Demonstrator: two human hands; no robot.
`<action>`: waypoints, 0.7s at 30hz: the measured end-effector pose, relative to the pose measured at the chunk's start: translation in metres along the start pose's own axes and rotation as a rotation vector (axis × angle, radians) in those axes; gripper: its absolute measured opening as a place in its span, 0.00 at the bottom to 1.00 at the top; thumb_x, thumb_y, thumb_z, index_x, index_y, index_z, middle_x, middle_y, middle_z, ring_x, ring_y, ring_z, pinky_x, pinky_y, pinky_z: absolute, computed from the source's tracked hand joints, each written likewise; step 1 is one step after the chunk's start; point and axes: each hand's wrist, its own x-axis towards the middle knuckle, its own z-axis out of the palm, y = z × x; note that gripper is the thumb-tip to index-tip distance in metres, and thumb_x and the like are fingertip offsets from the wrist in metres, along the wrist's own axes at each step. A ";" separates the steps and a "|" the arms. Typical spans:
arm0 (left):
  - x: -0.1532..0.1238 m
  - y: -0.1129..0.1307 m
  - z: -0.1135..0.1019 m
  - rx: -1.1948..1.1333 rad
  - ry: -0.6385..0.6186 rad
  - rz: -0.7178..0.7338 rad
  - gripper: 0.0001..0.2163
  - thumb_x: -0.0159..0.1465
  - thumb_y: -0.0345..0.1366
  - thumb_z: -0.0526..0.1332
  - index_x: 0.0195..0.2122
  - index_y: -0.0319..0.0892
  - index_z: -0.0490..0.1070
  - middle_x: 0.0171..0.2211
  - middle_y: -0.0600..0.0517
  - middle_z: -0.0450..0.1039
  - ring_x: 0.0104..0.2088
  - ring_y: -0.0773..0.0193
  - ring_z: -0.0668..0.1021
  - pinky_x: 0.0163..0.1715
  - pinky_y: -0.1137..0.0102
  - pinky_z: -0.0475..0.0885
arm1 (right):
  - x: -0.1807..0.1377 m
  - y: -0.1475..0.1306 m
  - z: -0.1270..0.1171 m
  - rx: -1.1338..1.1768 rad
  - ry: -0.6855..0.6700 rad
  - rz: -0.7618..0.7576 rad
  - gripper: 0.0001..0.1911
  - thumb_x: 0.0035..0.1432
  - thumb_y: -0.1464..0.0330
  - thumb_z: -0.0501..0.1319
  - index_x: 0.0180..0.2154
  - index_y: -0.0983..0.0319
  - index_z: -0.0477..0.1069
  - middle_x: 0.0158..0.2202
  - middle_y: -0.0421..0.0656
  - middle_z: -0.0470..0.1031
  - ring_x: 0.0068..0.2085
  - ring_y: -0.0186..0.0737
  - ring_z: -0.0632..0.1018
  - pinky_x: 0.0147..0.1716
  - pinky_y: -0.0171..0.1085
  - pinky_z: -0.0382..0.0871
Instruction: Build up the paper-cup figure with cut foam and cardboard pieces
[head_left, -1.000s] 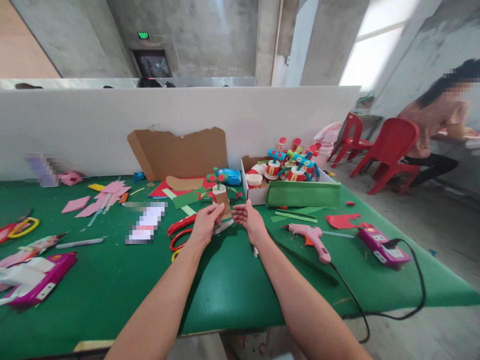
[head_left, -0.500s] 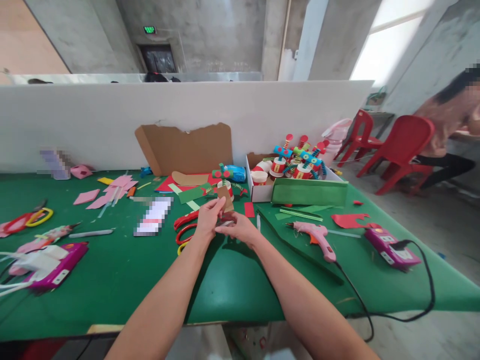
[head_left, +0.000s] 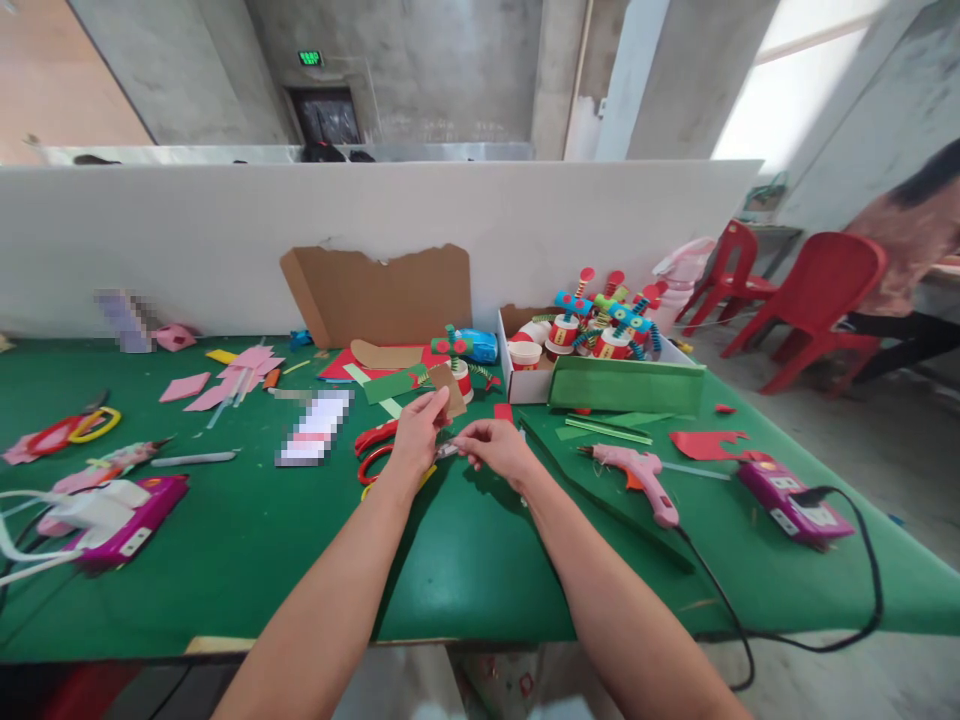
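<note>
My left hand point(head_left: 421, 430) is closed on a small piece of brown cardboard point(head_left: 450, 390), held upright between thumb and fingers. Just to its right, my right hand point(head_left: 491, 447) has its fingertips pinched together; whatever is in them is too small to make out. Scissors with red and yellow handles point(head_left: 373, 465) lie beside and partly beneath my left hand, their metal showing between my hands. Behind the cardboard stands a paper-cup figure point(head_left: 453, 347) with a green tube head, red round eyes and springy folded arms.
A white box point(head_left: 525, 385) at the back holds several similar figures. On the right are a pink glue gun point(head_left: 637, 478) and a purple power strip point(head_left: 795, 505). Pink paper pieces point(head_left: 244, 378) and another power strip point(head_left: 135, 530) are on the left. A person point(head_left: 900, 250) sits far right.
My right hand has drawn away from the cardboard to the right, its fingers now pinched. My left hand still holds the cardboard. The whole view has shifted slightly.
</note>
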 end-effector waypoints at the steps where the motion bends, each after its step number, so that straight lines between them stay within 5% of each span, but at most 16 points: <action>1: 0.002 0.002 -0.001 -0.008 0.018 0.008 0.16 0.46 0.47 0.70 0.21 0.40 0.69 0.17 0.59 0.65 0.19 0.73 0.66 0.21 0.75 0.62 | 0.001 -0.002 -0.004 -0.001 0.031 -0.012 0.07 0.44 0.67 0.66 0.22 0.62 0.71 0.18 0.35 0.70 0.18 0.27 0.66 0.17 0.28 0.61; 15: 0.015 0.004 -0.020 -0.092 0.111 0.063 0.15 0.46 0.45 0.71 0.21 0.39 0.69 0.15 0.60 0.63 0.17 0.74 0.66 0.20 0.76 0.64 | 0.006 -0.006 -0.052 -0.370 0.660 -0.266 0.13 0.49 0.59 0.60 0.21 0.61 0.70 0.18 0.38 0.70 0.23 0.36 0.70 0.26 0.34 0.62; 18: 0.013 0.006 -0.014 -0.129 0.095 0.051 0.14 0.46 0.44 0.71 0.24 0.40 0.72 0.19 0.58 0.70 0.20 0.72 0.70 0.21 0.75 0.65 | 0.007 -0.002 -0.044 -0.343 0.597 -0.306 0.12 0.50 0.60 0.59 0.23 0.61 0.71 0.21 0.39 0.72 0.24 0.34 0.70 0.27 0.34 0.63; 21: 0.009 0.009 -0.006 -0.218 0.002 0.039 0.14 0.44 0.43 0.72 0.27 0.40 0.73 0.25 0.55 0.75 0.24 0.69 0.74 0.24 0.73 0.68 | 0.006 0.005 -0.021 -0.202 0.347 -0.243 0.13 0.47 0.68 0.61 0.38 0.59 0.73 0.36 0.40 0.76 0.23 0.30 0.70 0.24 0.33 0.65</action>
